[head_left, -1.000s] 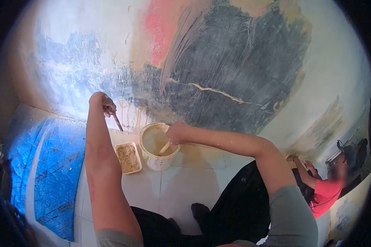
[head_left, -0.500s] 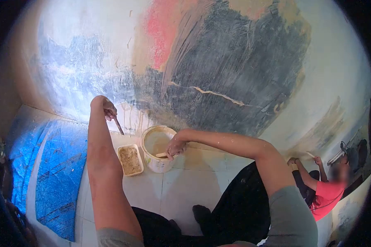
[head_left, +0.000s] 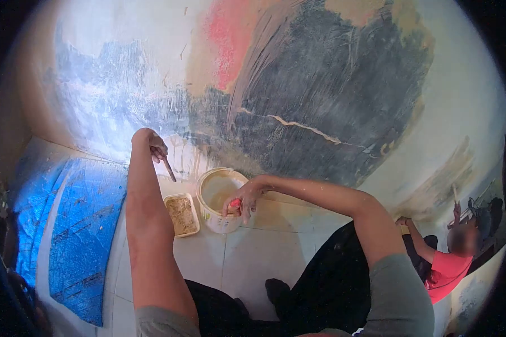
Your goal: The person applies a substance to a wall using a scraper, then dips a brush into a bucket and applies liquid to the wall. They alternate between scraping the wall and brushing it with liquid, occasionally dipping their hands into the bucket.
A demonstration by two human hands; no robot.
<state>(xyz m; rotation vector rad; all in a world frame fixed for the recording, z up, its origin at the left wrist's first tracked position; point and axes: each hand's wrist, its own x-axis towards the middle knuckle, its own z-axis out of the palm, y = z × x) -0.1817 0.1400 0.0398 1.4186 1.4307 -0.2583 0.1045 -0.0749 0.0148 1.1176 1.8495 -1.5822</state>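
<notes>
**Ana:** Head view, looking down: where are the hands?

**Ben:** Left hand (head_left: 152,145) is raised by the wall (head_left: 320,84), fingers closed round a thin stick (head_left: 169,169) that slants down toward the floor. Right hand (head_left: 243,197) sits at the near rim of the bucket (head_left: 219,199), fingers curled loosely over something small and red (head_left: 235,203). I can't tell how firmly it is pinched, or what it is.

**Ana:** How would the bucket handle?

**Ben:** It looks like thin plastic with pale liquid inside, so I'd judge it fairly heavy and sloshy, with a wall that flexes. Best taken by the rim with a full grip, or with both hands round the body; the outside is smeared and may be slippery.

**Ana:** And the stick?

**Ben:** Light and stiff, held near its upper end. Its lower tip hangs just above the tray (head_left: 182,214), not touching it as far as I can see.

**Ana:** What's close by?

**Ben:** The tray of tan, grainy stuff stands just left of the bucket, nearly touching it. The wall rises right behind both, so there is little room that way. A blue sheet (head_left: 78,224) lies well to the left. Bare tiles (head_left: 253,253) open toward the knees. Another person (head_left: 450,258) in red works far to the right, well apart.
</notes>
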